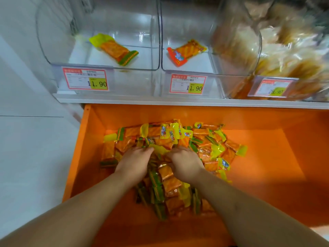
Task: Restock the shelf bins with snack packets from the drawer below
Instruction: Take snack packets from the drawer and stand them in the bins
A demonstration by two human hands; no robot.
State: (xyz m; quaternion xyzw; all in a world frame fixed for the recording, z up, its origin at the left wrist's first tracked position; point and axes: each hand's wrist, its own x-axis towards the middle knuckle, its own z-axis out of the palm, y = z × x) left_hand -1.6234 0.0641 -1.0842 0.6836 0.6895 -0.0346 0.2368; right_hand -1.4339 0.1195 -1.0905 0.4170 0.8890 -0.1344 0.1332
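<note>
Both hands lie palm-down on the heap of snack packets (170, 157) in the orange drawer (267, 157). The left hand (132, 162) and right hand (184, 163) curl their fingers into the heap, though whether they actually grip packets I cannot tell. Above the drawer, the left clear bin (53, 56) holds one green-ended packet (114, 49), the middle bin (204, 68) one red-ended packet (186, 51), and the right bin (249, 41) is nearly full.

Snack packets (170, 175) glossy foil-plastic; shelf bins (156, 32) clear smooth plastic; drawer (267, 157) smooth orange, semi-matt.
</note>
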